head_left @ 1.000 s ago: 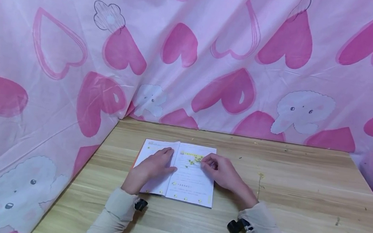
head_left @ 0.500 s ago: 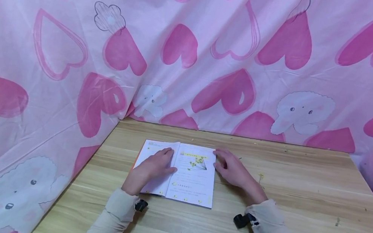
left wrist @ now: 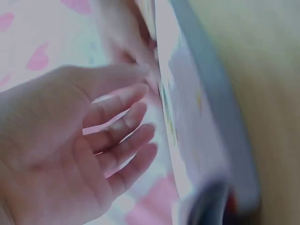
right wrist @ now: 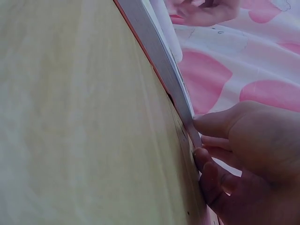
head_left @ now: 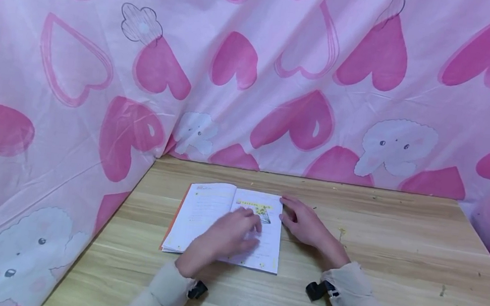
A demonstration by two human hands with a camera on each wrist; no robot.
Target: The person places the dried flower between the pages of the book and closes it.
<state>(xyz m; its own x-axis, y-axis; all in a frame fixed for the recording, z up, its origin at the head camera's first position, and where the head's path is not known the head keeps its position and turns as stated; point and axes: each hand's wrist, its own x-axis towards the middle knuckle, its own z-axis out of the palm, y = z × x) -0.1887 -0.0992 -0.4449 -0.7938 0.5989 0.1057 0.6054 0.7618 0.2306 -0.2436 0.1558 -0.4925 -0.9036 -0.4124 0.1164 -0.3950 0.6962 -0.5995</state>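
An open book lies on the wooden table, its white pages carrying printed text and a yellow flower picture at the right page's upper part. Over that right page hovers my left hand, fingers spread loosely and partly covering the print. The left wrist view shows the same left hand with relaxed fingers and an empty palm, beside the pages. At the book's upper right edge, my right hand grips the side. In the right wrist view its thumb presses the page edge while the fingertips curl at the side below.
The wooden table extends to the right with small dark and yellowish marks on it. A pink heart-patterned cloth hangs behind the table and along its left side. An orange cover edge shows under the left page.
My left hand has lifted off the left page and moved right over the right page; the left page now bulges up slightly. My right hand went from the flower picture to the book's right edge.
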